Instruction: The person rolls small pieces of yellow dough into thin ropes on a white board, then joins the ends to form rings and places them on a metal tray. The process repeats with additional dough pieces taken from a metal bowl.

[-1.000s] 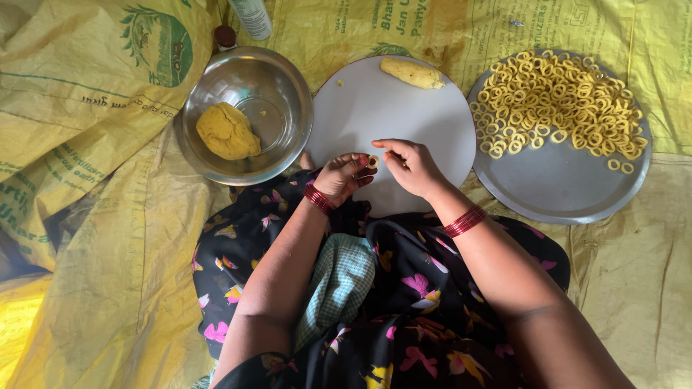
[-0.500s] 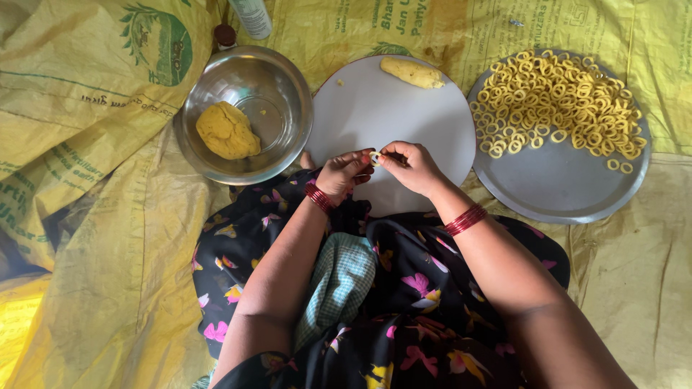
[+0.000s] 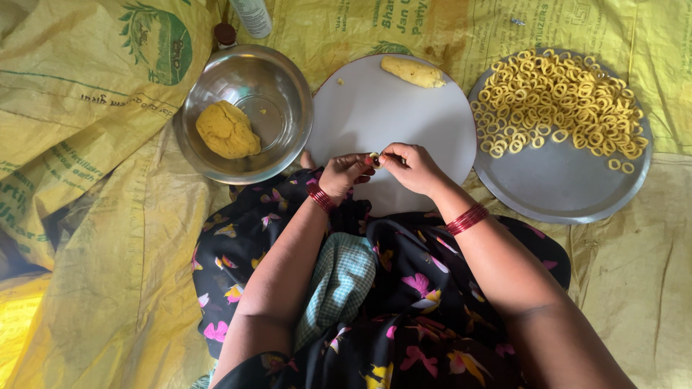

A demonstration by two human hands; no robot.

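My left hand (image 3: pixel 344 173) and my right hand (image 3: pixel 412 165) meet over the near edge of a round white board (image 3: pixel 389 115). Between their fingertips they pinch a small yellow dough piece (image 3: pixel 375 157), bent into a little loop. A short roll of yellow dough (image 3: pixel 412 72) lies at the board's far edge. To the right, a round steel plate (image 3: pixel 569 180) carries several small dough rings (image 3: pixel 559 101) heaped on its far half. Left of the board, a steel bowl (image 3: pixel 277 83) holds a lump of yellow dough (image 3: pixel 227 130). Red bangles circle both wrists.
Yellow printed sacks (image 3: pixel 86 144) cover the floor all around. A bottle (image 3: pixel 252 14) and a small brown-capped jar (image 3: pixel 225 34) stand behind the bowl. My lap, in black floral cloth (image 3: pixel 404 288) with a green checked cloth (image 3: pixel 339 281), fills the near middle.
A second ago the hands lay slightly apart on the board; they have since come together, lifted a little, and now pinch the small dough piece between the fingertips.
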